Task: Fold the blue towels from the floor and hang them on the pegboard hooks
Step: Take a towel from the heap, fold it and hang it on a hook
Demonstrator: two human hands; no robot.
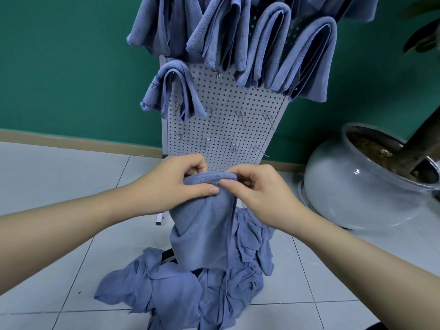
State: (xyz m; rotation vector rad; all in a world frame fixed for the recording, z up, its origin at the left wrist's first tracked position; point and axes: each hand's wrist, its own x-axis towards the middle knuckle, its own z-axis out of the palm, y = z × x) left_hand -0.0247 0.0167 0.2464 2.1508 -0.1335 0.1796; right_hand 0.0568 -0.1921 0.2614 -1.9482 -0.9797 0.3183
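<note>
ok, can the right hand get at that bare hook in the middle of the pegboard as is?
Probably not yet: the right hand and left hand both pinch the folded towel. The bare hook itself stands uncovered above them.

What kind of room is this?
Probably an indoor corner set up for towel hanging: tiled floor, green wall, a white pegboard with hooks, and a potted plant.

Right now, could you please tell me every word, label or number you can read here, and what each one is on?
No text can be read.
Hanging towel at the pegboard's left edge: faint mark, too blurred to read.
Crumpled towel in the floor pile: faint marking, also unreadable.
Towel gripped by left hand and right hand: none visible.
</note>
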